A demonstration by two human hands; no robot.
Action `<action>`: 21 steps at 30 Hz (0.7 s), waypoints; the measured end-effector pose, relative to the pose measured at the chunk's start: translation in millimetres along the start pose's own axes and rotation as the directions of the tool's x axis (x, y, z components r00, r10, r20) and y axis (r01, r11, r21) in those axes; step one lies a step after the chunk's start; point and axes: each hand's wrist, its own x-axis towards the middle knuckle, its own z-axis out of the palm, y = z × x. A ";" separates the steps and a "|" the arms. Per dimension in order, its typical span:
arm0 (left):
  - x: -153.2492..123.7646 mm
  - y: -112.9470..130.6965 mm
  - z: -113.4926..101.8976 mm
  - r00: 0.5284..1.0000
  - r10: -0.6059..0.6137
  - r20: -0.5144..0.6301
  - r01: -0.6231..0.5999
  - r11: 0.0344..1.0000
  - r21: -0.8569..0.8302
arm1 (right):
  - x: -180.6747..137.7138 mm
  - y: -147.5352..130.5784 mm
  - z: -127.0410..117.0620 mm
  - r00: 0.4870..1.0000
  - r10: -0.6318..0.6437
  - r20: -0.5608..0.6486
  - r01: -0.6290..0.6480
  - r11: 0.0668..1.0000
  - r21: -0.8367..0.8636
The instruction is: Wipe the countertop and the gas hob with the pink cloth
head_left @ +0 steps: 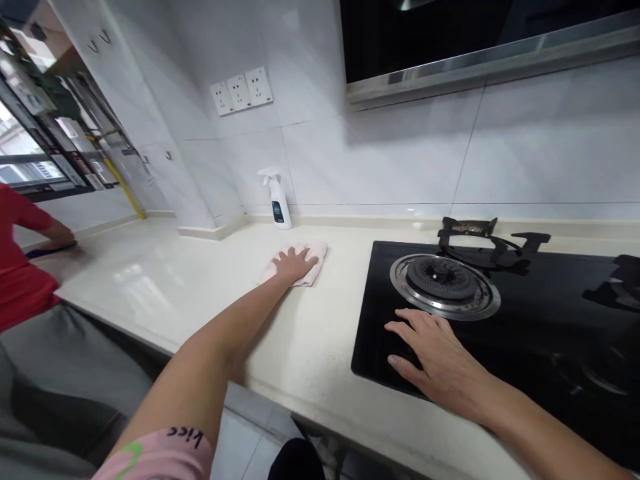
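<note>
My left hand lies flat with fingers spread on a pale pink cloth, pressing it onto the cream countertop. My right hand rests open, palm down, on the front left corner of the black glass hob, just in front of the round steel burner. It holds nothing. A white spray bottle with a dark label stands upright against the tiled wall, just behind the cloth.
A black pan support lies off the burner at the back of the hob. An extractor hood hangs above. Wall sockets sit above the bottle. A person in a red top leans on the counter at far left.
</note>
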 end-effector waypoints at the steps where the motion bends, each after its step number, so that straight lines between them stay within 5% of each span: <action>1: 0.1 12.5 2.6 0.999 0.033 0.002 -0.033 0.999 -0.003 | 0.7 -0.3 -2.0 1.000 0.005 0.011 -0.005 1.000 0.005; 7: -55.4 50.7 9.2 0.964 0.265 -0.018 -0.265 0.964 -0.018 | 0.1 -0.2 -7.2 1.000 0.008 0.026 -0.009 1.000 0.016; 15: -180.9 -3.9 13.7 0.809 0.536 -0.241 -0.563 0.824 -0.061 | -1.5 -3.0 0.2 0.999 -0.015 -0.039 0.014 1.000 -0.015; 18: -185.0 -15.5 12.6 0.795 0.542 -0.274 -0.591 0.794 -0.142 | -1.2 -7.1 1.3 0.998 -0.019 -0.058 0.017 0.999 -0.028; 21: -154.7 0.4 2.4 0.871 0.427 -0.245 -0.483 0.836 -0.261 | -0.8 -10.8 -0.5 0.997 -0.030 -0.077 0.028 0.999 -0.033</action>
